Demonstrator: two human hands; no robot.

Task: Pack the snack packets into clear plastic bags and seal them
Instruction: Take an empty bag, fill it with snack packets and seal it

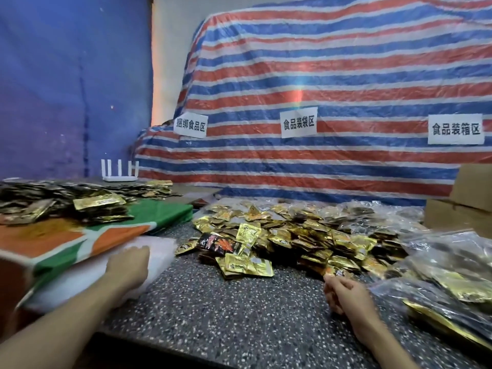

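Observation:
A heap of gold and black snack packets [292, 235] lies in the middle of the speckled table [226, 315]. A whitish stack of clear plastic bags [162, 251] sits at the left, partly under a green and orange sheet. My left hand [127, 265] rests palm down on that stack and holds nothing that I can see. My right hand [346, 291] is at the near right edge of the heap with its fingers curled. Its fingertips are next to an orange and gold packet [336, 271]; whether they grip it is unclear. Filled clear bags [452, 278] lie to the right.
A second pile of packets [66, 203] lies on the green and orange sheet [111, 230] at the left. A white router [119, 171] stands behind it. Cardboard boxes [468, 206] are at the far right. A striped tarp [319, 89] with paper signs closes the back.

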